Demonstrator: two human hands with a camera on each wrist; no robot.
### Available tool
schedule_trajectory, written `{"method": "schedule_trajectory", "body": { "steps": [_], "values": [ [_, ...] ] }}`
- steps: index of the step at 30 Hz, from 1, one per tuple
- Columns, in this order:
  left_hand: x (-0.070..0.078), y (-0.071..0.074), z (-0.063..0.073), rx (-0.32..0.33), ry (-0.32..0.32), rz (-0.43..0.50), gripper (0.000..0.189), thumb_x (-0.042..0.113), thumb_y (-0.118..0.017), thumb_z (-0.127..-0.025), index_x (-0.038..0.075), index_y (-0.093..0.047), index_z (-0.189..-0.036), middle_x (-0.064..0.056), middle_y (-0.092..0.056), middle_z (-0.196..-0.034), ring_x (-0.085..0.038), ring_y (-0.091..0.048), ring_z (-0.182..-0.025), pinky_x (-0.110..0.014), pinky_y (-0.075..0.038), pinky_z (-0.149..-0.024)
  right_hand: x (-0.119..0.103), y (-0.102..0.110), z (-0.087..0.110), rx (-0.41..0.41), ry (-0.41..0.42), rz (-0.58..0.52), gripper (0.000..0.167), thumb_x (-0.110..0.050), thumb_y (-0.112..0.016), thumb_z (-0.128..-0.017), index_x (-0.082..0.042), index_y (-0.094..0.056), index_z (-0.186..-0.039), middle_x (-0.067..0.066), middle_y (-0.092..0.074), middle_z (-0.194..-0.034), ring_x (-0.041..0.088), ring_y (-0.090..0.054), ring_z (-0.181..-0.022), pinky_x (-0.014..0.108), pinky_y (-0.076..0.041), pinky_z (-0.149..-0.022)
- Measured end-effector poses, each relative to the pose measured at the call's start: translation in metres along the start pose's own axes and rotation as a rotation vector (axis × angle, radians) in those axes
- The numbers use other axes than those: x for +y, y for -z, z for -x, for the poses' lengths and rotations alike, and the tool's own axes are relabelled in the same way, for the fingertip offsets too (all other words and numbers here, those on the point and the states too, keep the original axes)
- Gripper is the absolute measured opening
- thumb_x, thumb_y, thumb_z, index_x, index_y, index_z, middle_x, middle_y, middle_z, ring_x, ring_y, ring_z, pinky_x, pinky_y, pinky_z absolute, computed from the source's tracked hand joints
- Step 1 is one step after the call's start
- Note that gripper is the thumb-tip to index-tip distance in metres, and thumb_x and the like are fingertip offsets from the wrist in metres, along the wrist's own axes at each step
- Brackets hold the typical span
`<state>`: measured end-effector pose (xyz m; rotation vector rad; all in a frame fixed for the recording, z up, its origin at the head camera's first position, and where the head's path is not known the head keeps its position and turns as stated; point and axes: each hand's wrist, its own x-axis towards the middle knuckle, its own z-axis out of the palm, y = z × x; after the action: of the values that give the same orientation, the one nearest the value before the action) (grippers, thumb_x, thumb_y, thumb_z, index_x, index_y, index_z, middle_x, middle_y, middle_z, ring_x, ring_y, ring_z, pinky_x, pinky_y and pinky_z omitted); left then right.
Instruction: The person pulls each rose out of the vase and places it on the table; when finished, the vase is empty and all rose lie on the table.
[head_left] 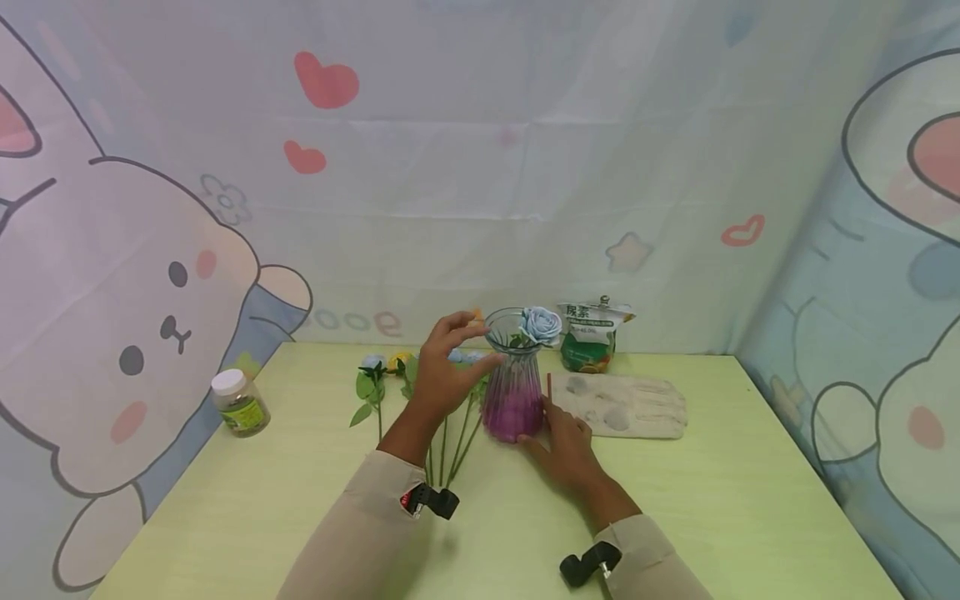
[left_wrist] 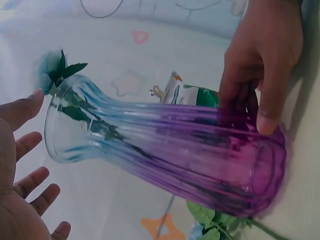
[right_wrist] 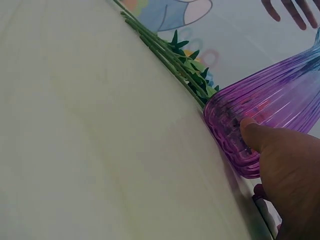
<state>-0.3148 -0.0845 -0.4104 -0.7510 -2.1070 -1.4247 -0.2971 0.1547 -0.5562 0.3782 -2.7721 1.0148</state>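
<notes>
A ribbed glass vase (head_left: 513,404), clear-blue at the top and purple below, stands upright on the table. One light blue rose (head_left: 541,326) leans over its rim, and the stem shows through the glass in the left wrist view. My right hand (head_left: 570,454) grips the vase low down, its thumb (right_wrist: 255,134) on the purple base. Near the rim, my left hand (head_left: 444,367) is held with spread fingers; in the left wrist view these fingers stand apart from the glass, and the thumb (left_wrist: 30,106) is close to the rose, contact unclear.
Several artificial flowers with green stems (head_left: 453,454) lie left of the vase, a yellow bloom (head_left: 400,361) among them, partly behind my left hand. A pale glove (head_left: 645,407) lies to the right. Behind it stands a clipped green-and-white bag (head_left: 591,337). A white-lidded jar (head_left: 243,408) is far left.
</notes>
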Motion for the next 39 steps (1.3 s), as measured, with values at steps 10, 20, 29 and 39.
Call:
{"method": "schedule_trajectory", "body": {
  "steps": [10,20,29,39],
  "values": [
    [0.019,-0.022,-0.013,-0.103,0.144,-0.066,0.049,0.034,-0.088,-0.094,0.015,-0.078,-0.138,-0.008,-0.033,-0.179,-0.044,-0.026,-0.168,-0.077,-0.032,-0.127,-0.006,0.003,0.003,-0.017,-0.038,-0.013,0.087,-0.045,-0.069,-0.108,-0.004,-0.028,-0.172,0.019,-0.045,-0.172,0.04,-0.043,-0.161,0.068,-0.017,-0.132],
    [0.031,-0.039,-0.018,-0.036,0.168,-0.15,0.038,0.032,-0.086,-0.093,0.005,-0.084,-0.12,-0.019,-0.047,-0.17,-0.047,-0.036,-0.163,-0.079,-0.03,-0.127,-0.007,0.002,0.0,-0.04,-0.079,-0.009,0.087,-0.046,-0.069,-0.108,-0.005,-0.028,-0.173,0.017,-0.043,-0.174,0.037,-0.041,-0.163,0.068,-0.015,-0.133],
    [0.039,-0.048,-0.019,0.046,0.201,-0.149,0.023,0.025,-0.084,-0.095,0.003,-0.084,-0.102,-0.02,-0.055,-0.163,-0.051,-0.038,-0.16,-0.082,-0.029,-0.125,-0.006,0.001,-0.001,-0.039,-0.081,-0.016,0.087,-0.047,-0.069,-0.108,-0.006,-0.029,-0.173,0.016,-0.044,-0.174,0.036,-0.042,-0.162,0.067,-0.015,-0.134],
    [0.039,-0.034,-0.028,0.141,0.125,0.001,0.023,0.015,-0.071,-0.107,-0.004,-0.077,-0.119,-0.024,-0.066,-0.131,-0.046,-0.06,-0.127,-0.066,-0.051,-0.107,-0.005,0.001,0.001,-0.021,-0.045,0.02,0.087,-0.047,-0.069,-0.108,-0.002,-0.03,-0.171,0.019,-0.046,-0.172,0.038,-0.044,-0.16,0.069,-0.021,-0.131]
  ]
}}
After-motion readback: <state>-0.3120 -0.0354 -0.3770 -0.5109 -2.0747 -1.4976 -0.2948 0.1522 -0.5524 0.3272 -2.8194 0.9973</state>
